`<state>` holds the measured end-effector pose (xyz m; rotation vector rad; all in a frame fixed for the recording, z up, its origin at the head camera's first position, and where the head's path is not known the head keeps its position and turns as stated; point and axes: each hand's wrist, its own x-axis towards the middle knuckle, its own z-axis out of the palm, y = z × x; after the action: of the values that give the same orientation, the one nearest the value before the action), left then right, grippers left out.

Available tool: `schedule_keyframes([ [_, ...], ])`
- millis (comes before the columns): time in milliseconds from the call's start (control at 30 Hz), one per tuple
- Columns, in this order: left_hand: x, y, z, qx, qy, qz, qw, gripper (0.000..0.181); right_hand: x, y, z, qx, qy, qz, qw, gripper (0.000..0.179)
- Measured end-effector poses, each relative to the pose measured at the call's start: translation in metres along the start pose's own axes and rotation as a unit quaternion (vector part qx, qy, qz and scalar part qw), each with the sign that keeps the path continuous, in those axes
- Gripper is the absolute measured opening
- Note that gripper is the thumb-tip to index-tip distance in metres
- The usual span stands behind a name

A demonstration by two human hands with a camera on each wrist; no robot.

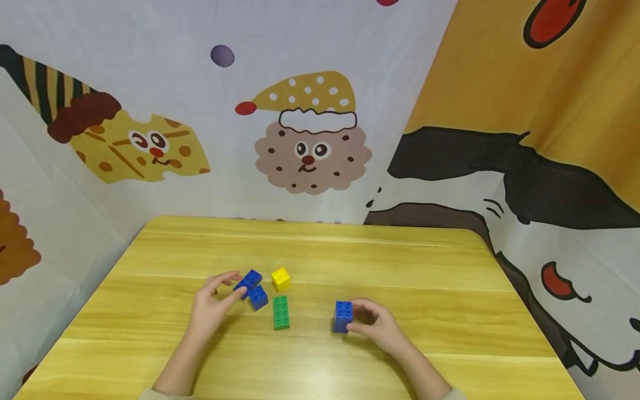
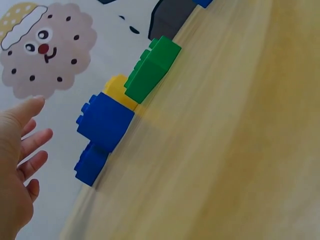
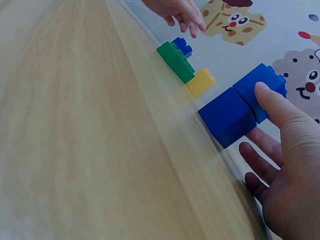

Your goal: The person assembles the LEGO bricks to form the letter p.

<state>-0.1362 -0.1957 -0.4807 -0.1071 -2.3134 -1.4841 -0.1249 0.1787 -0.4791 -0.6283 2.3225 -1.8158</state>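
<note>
My right hand [image 1: 376,325] pinches a stack of two blue bricks [image 1: 343,317]. In the right wrist view its thumb lies on the upper blue brick [image 3: 260,92], and a thin seam separates that from the lower blue brick [image 3: 227,117]. To the left, my left hand [image 1: 212,303] is spread and holds nothing. It hovers by a long blue brick [image 1: 251,279] and a smaller blue brick [image 1: 258,298], which sit side by side. In the left wrist view its fingers stand apart from the bricks.
A yellow brick [image 1: 281,279] sits just right of the blue pair, with a long green brick [image 1: 281,313] nearer the front. All rest on a wooden table [image 1: 425,266]. A cloth wall [image 1: 200,200] with cartoon prints rises behind the table's far edge.
</note>
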Motion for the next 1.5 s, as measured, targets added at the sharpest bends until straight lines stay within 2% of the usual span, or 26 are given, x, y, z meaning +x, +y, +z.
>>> schedule_keyframes([
  [367, 0.004, -0.016, -0.002, 0.012, 0.004, -0.021, 0.9997, 0.036, 0.001, 0.003, 0.001, 0.007, 0.002, -0.023, 0.9997, 0.038],
  [700, 0.001, -0.026, -0.001, 0.022, -0.023, -0.045, 0.9985, 0.039, 0.001, 0.003, 0.001, 0.012, -0.001, -0.02, 0.9997, 0.037],
  [933, 0.0, -0.033, 0.001, 0.014, -0.048, -0.065, 0.9966, 0.044, -0.001, 0.001, 0.001, 0.009, 0.001, -0.004, 0.9999, 0.038],
  [1500, 0.001, -0.036, 0.006, 0.079, -0.045, -0.057, 0.9942, 0.047, 0.0, -0.004, 0.002, 0.001, 0.005, 0.009, 1.0, 0.038],
])
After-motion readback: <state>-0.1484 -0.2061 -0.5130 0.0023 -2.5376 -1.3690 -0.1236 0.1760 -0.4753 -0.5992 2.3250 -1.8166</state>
